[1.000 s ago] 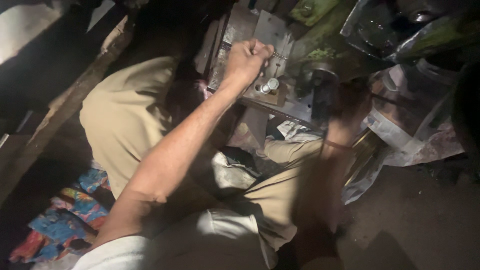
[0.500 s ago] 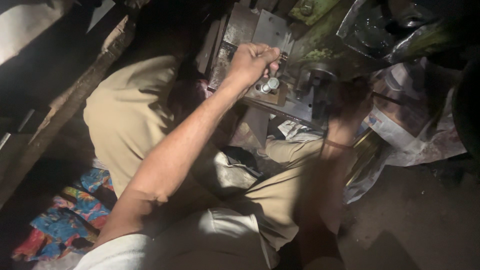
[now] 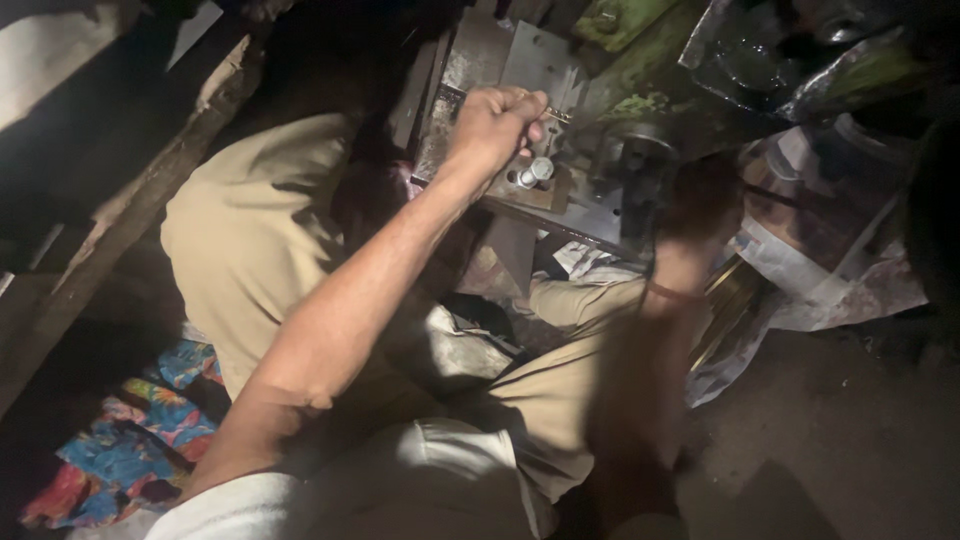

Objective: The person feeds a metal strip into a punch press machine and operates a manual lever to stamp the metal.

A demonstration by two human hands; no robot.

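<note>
The left hand (image 3: 497,122) is seen closed into a fist over the grey metal plate (image 3: 540,70) of a small machine, with a thin brass-coloured piece (image 3: 556,115) projecting from between thumb and forefinger; the piece is pinched there and held level, its tip pointing toward the dark cylindrical part (image 3: 640,150) of the machine, presumably so that it lines up with that part. A silver bolt (image 3: 535,173) stands upright on the plate just below the fist, apart from the fingers, and appears to clamp the plate down. The right hand (image 3: 703,200) is blurred and in shadow beside the cylindrical part; whether it is open or closed cannot be told, nor whether anything is gripped. A thin band is noted at that wrist. The machine is set low, between the knees, so both forearms are reached out over the tan trousers (image 3: 270,250). Crumpled newspaper (image 3: 830,270) is spread to the right of the machine, probably as a lining to catch dirt. A brightly patterned cloth (image 3: 120,450) lies on the floor at lower left, well apart from the work. A wooden beam (image 3: 140,210) runs diagonally along the left side.
</note>
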